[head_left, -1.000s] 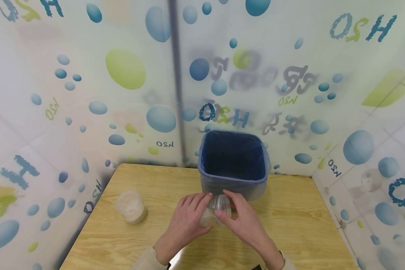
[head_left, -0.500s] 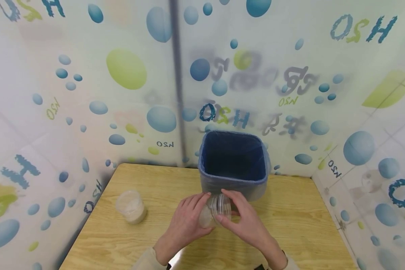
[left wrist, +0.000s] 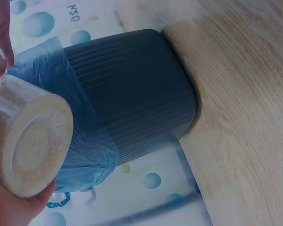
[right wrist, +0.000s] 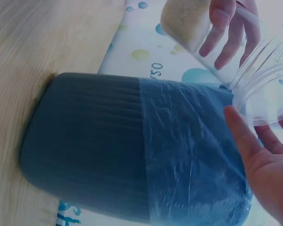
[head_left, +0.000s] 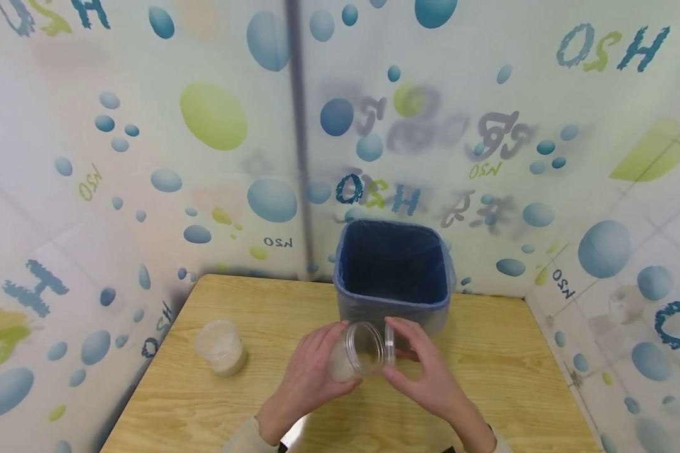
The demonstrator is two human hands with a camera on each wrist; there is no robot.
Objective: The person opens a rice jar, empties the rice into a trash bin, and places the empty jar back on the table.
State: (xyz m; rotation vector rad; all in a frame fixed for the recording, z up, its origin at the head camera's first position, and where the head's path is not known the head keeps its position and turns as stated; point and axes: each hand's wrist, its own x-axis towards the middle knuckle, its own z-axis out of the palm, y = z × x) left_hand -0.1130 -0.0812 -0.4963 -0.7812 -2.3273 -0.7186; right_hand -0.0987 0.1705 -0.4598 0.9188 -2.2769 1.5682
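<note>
My left hand (head_left: 310, 371) grips a clear, wide-mouthed jar (head_left: 342, 360), tilted so that its threaded mouth faces right. Pale, grainy stuff lies toward the base of the jar (left wrist: 35, 143) in the left wrist view. My right hand (head_left: 429, 380) pinches a clear screw lid (head_left: 390, 346) by its edge, just to the right of the mouth, with a narrow gap between them. In the right wrist view, fingers of the left hand (right wrist: 233, 30) wrap the jar's side. Both hands are above the table, in front of the bin.
A dark bin (left wrist: 137, 84) with a blue plastic liner (head_left: 393, 301) over its rim stands upright at the back of the wooden table (head_left: 277, 308). To the left sits another clear jar (head_left: 221, 349) with pale contents. Patterned curtains (head_left: 215, 189) surround the table.
The lid has come off the jar's mouth and moved slightly right with my right hand. My left hand still holds the jar in nearly the same place.
</note>
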